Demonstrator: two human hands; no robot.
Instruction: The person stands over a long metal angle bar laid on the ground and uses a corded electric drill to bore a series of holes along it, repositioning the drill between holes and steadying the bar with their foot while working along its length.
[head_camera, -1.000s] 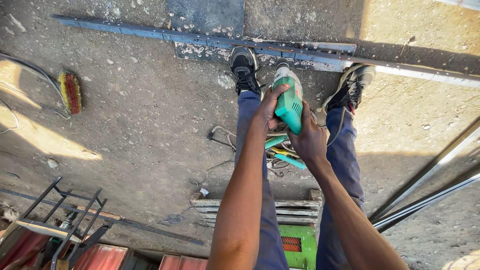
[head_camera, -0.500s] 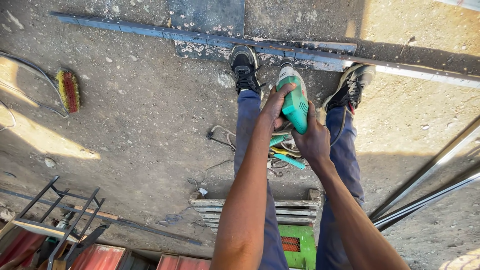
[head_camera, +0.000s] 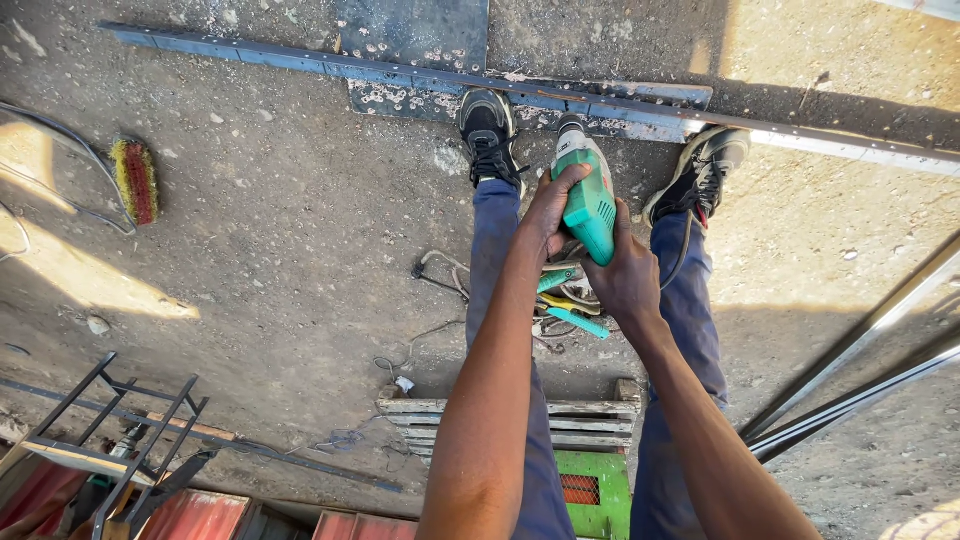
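Both hands, left hand (head_camera: 548, 210) and right hand (head_camera: 628, 275), grip a green power drill (head_camera: 585, 200) at frame centre. Its tip points toward the long metal bar (head_camera: 300, 62) across the concrete floor (head_camera: 300, 220) in the upper frame, between two black shoes (head_camera: 487, 130).

A green power tool (head_camera: 588, 200) of smooth, slightly glossy plastic is seen. Beyond it, a long steel bar (head_camera: 400, 72) looks dull and spattered; the concrete floor (head_camera: 280, 240) beneath is rough and matt.

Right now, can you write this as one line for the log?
hands: left hand and right hand both grip green power tool | tool: held above long steel bar | feet: on bar
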